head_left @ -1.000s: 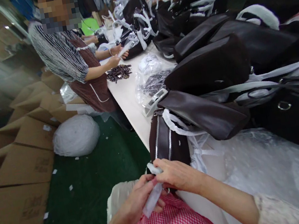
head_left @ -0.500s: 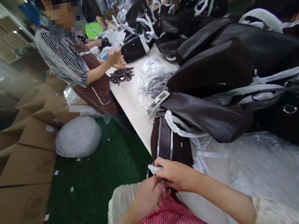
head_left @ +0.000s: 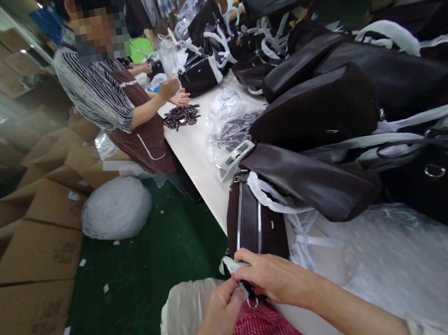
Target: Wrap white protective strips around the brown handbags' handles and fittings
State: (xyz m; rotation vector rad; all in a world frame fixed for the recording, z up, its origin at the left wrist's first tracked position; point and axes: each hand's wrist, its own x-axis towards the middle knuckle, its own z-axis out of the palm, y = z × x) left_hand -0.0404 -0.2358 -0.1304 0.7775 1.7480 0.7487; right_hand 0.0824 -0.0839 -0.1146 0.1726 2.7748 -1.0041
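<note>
So the right hand [head_left: 269, 275] has its grip closed on some white wrapping [head_left: 233, 265] at the end of the zippered bag [head_left: 254, 217], which sits on the table edge [head_left: 203, 185]. Left hand [head_left: 223, 312] is pinching right beside it, can't tell what.

One view, head-worn, looking forward and down. Left hand [head_left: 220, 315] and right hand [head_left: 275, 277] close in, low centre. Tabletop [head_left: 190, 153] runs away from the wearer, centre and right; green floor [head_left: 141, 286] drops off at frame left. Far end takes in a co-worker [head_left: 131, 109], farther off.
</note>
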